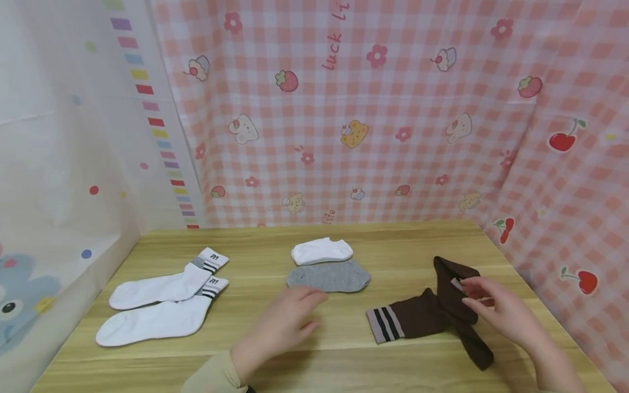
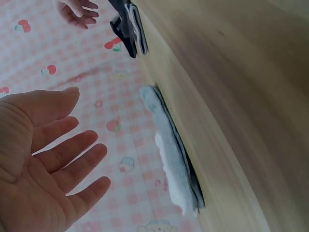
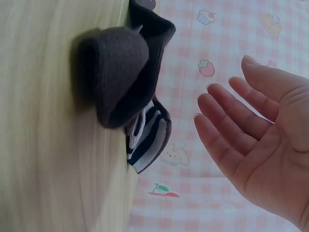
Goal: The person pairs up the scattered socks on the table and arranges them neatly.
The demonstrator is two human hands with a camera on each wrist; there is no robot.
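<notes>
Two dark brown socks (image 1: pixel 420 315) lie in a crossed, rumpled heap on the right of the table, with a grey-and-black striped cuff pointing left. My right hand (image 1: pixel 506 311) hovers at the heap's right side. In the right wrist view that hand (image 3: pixel 260 130) is apart from the brown socks (image 3: pixel 123 72), its fingers loosely bent around nothing. Just in front of a grey ankle sock (image 1: pixel 329 276) is my left hand (image 1: pixel 280 322). The left wrist view shows this hand (image 2: pixel 53 159) with spread, relaxed fingers, holding nothing.
A white ankle sock (image 1: pixel 321 251) lies behind the grey one. Two white crew socks (image 1: pixel 152 322) with black-striped cuffs lie overlapping on the left of the wooden table (image 1: pixel 344 360). Patterned curtains (image 1: pixel 344 109) enclose the back and sides.
</notes>
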